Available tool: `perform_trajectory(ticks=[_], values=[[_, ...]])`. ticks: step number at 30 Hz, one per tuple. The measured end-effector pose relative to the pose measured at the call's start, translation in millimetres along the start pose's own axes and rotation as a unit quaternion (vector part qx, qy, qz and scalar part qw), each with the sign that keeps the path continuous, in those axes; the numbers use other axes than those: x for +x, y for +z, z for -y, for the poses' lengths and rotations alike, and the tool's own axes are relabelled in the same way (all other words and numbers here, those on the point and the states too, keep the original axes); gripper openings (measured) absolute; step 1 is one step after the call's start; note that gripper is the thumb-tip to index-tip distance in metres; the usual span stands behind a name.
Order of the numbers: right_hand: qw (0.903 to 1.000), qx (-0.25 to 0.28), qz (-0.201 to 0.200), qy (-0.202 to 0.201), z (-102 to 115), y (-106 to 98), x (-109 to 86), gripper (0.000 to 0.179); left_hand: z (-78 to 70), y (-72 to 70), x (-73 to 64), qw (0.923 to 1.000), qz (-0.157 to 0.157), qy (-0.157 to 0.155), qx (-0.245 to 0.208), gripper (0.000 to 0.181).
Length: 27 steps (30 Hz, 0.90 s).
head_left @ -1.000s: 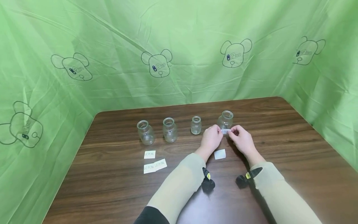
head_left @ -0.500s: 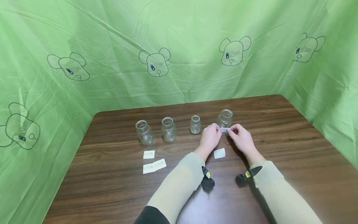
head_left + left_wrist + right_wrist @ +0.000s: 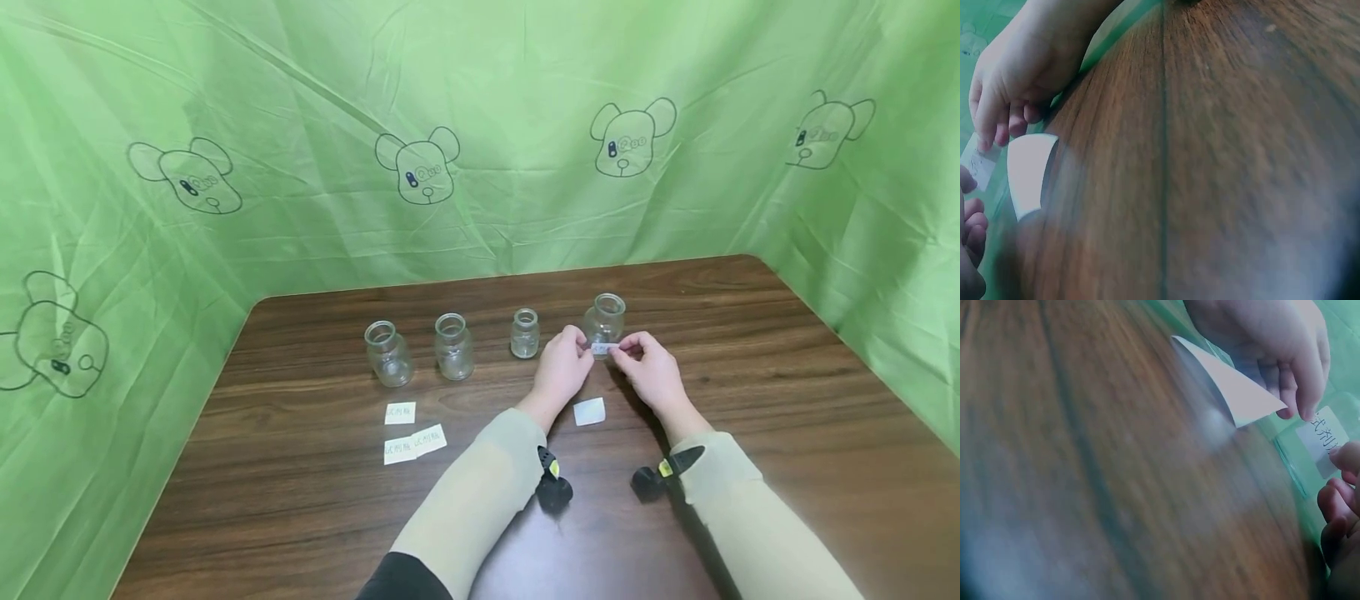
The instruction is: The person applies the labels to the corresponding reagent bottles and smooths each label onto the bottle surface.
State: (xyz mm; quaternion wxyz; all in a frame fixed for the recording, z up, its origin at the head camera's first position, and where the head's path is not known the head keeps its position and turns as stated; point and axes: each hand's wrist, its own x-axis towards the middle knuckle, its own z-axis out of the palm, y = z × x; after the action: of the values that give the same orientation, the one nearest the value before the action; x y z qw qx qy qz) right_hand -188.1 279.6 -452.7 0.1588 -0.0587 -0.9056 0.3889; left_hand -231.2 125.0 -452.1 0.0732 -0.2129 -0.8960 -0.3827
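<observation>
Glass jar [image 3: 602, 322] near far edge of surface [image 3: 765, 383]; right hand [image 3: 652, 375] pinches label [image 3: 1321, 439], left hand [image 3: 562, 368] grip unclear; uneven pressing could wrinkle label.

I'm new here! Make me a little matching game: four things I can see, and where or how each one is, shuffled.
Things
1. Label touched by the right hand
2. Blank slip
3. Smallest jar
4. Cloth

Places and states
A. Green, hanging behind the table
B. Standing third from the left of four
C. At the front of the rightmost jar
D. White, lying on the table

Right pairs: 1-C, 2-D, 3-B, 4-A
</observation>
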Motion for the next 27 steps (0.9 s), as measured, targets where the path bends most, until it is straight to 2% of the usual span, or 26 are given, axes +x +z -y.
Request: perform_trajectory(ticks=[4, 8, 11, 14, 17, 21, 27], values=[[1.0, 0.005, -0.005, -0.004, -3, -8, 1.8, 0.035, -0.2, -1.3, -1.1, 0.9997, 0.005, -0.01, -0.022, 0.037], [0.9987, -0.019, -0.004, -0.047, -4, -20, 8.0, 0.057, -5.9, -7.4, 2.3, 0.9999, 0.006, -0.001, -0.016, 0.057], [0.9954, -0.035, 0.022, -0.087, -5, -28, 13.7, 0.073, -10.4, -12.7, 6.8, 0.9998, 0.018, 0.008, 0.005, 0.07], [0.9912, -0.047, 0.065, -0.105, -6, -32, 17.8, 0.083, -13.6, -17.2, 11.2, 0.9986, 0.044, 0.014, 0.024, 0.079], [0.9879, -0.051, 0.093, -0.113, -5, -33, 20.6, 0.085, -14.9, -20.1, 14.9, 0.9966, 0.072, 0.013, 0.039, 0.084], [0.9863, -0.051, 0.1, -0.121, -1, -28, 23.8, 0.082, -14.0, -21.1, 18.4, 0.9942, 0.093, 0.016, 0.051, 0.084], [0.9849, -0.07, 0.101, -0.122, 5, -22, 27.2, 0.07, -10.6, -19.7, 20.7, 0.9932, 0.088, 0.036, 0.068, 0.073]])
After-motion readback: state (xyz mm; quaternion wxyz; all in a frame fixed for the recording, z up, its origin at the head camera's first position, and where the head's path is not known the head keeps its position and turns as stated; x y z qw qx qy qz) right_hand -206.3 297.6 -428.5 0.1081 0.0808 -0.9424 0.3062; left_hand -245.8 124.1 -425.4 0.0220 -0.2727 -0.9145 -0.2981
